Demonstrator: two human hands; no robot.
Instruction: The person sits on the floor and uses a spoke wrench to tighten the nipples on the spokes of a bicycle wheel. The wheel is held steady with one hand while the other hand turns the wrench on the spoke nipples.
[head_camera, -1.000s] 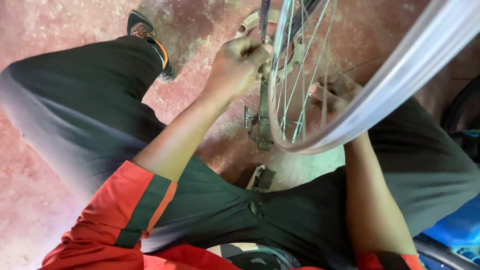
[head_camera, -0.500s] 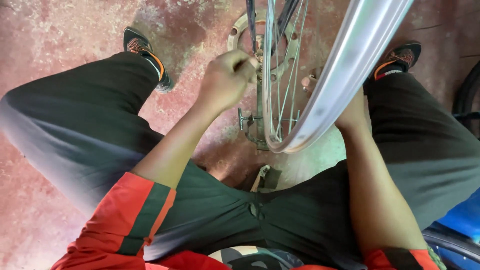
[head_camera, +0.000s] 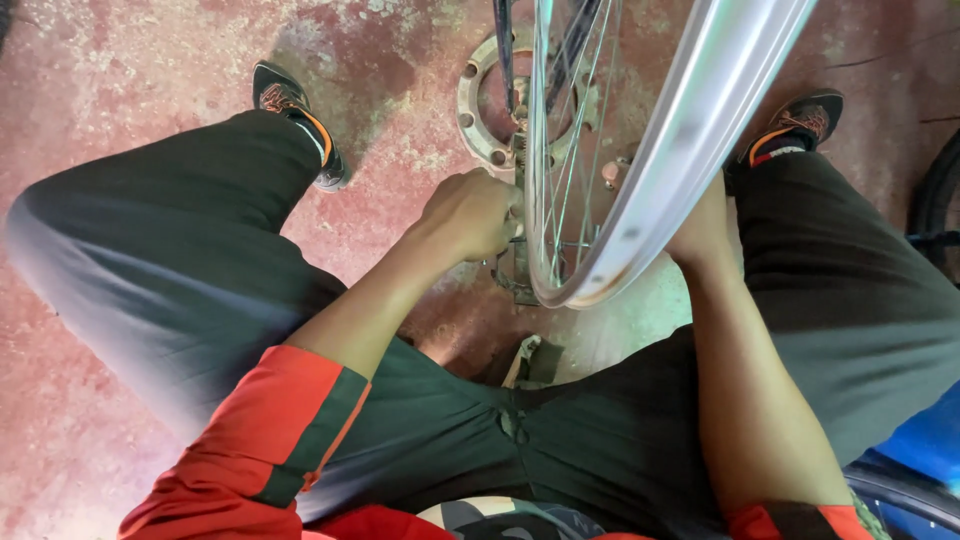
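Head view, shiny silver bicycle wheel (head_camera: 690, 160) with thin spokes, left hand (head_camera: 470, 215) fingers clenched at its hub, right hand (head_camera: 700, 225) fingers hidden behind rim, grip unclear.

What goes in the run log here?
left hand: fisted at wheel hub | right hand: hidden behind rim | wheel: upright between knees

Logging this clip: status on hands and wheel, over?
Left hand fisted at the wheel hub. Right hand hidden behind the silver rim. Wheel upright between the knees. Nothing blocking.

Shiny silver metal wheel rim (head_camera: 690, 130); mottled red concrete floor (head_camera: 130, 60); dark green trousers (head_camera: 180, 260); red sleeve with green band (head_camera: 270, 440).
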